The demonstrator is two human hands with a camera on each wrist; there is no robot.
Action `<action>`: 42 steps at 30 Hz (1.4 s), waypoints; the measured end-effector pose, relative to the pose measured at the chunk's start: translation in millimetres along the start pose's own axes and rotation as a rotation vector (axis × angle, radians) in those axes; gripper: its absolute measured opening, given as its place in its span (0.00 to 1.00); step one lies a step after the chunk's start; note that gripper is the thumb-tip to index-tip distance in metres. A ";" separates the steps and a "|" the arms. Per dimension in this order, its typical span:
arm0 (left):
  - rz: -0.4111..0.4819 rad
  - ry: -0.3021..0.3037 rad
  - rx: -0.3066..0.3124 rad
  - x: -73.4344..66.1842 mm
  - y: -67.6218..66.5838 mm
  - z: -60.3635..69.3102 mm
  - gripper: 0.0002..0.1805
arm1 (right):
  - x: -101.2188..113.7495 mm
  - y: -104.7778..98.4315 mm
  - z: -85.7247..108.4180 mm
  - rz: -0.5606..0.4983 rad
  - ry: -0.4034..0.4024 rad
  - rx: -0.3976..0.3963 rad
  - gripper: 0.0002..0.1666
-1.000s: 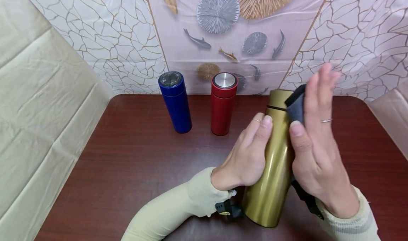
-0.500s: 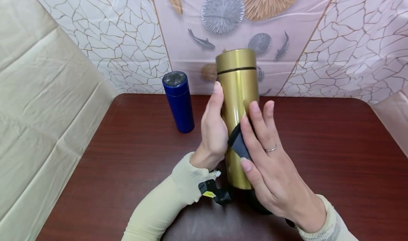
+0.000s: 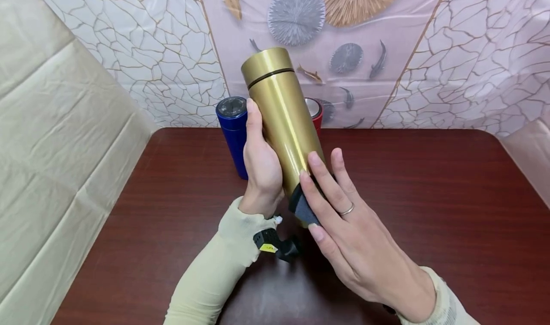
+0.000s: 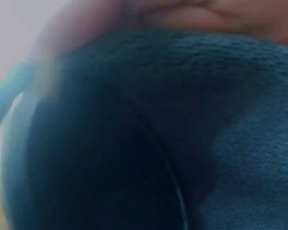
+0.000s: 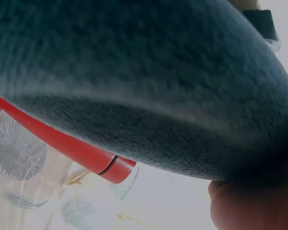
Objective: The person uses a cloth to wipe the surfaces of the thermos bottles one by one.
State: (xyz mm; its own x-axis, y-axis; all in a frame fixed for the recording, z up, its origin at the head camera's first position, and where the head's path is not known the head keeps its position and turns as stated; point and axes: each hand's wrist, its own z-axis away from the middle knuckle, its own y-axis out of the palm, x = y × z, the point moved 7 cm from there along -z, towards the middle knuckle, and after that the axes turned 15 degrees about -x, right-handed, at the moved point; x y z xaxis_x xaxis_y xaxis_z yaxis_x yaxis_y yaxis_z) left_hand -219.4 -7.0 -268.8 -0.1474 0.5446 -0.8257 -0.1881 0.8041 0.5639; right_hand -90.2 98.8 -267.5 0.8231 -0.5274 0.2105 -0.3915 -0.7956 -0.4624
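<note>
A gold thermos flask (image 3: 285,120) is held up over the table in the head view, its lid leaning to the left. My left hand (image 3: 263,167) grips it from the left, with the thumb laid along its side. My right hand (image 3: 361,244) holds a dark grey cloth (image 3: 306,211) against the lower part of the flask. The thumb and fingers lie over the cloth, and the flask's base is mostly hidden there. The fuzzy cloth (image 5: 134,57) fills much of the right wrist view. In the left wrist view, the cloth (image 4: 259,153) is close and blurred.
Behind the flask a blue thermos flask (image 3: 234,134) stands on the dark red-brown table (image 3: 429,186). A red thermos flask (image 3: 315,112), partly hidden, stands to its right. Patterned sheeting (image 3: 172,43) hangs at the back, and a beige cloth wall (image 3: 56,148) rises at the left.
The gold flask has moved left and up, and its top now leans left instead of right. My right hand and the cloth have slid from near its lid down to its lower part.
</note>
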 end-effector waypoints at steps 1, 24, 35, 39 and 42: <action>-0.002 0.005 0.008 0.8 1.5 2.3 0.34 | -0.8 -0.7 -0.3 0.009 0.002 -0.001 0.32; -0.512 0.288 0.560 63.8 42.1 89.0 0.30 | -52.0 -71.4 -15.0 -0.013 0.241 -0.272 0.40; -0.543 0.399 0.591 58.0 44.8 99.5 0.20 | -62.3 -82.8 -16.9 -0.082 0.304 -0.400 0.45; -0.500 0.390 0.532 51.2 42.3 92.2 0.23 | -53.3 -72.1 -18.8 -0.090 0.277 -0.404 0.45; -0.477 0.369 0.504 46.9 41.0 86.7 0.26 | -47.3 -65.4 -17.1 -0.086 0.259 -0.385 0.43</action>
State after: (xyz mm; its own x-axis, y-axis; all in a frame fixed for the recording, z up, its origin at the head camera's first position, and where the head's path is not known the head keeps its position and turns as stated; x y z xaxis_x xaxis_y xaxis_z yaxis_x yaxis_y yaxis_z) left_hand -149.8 72.2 -285.8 -0.4911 0.0699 -0.8683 0.1382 0.9904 0.0015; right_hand -110.5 170.8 -232.5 0.7484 -0.4728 0.4650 -0.4907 -0.8665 -0.0913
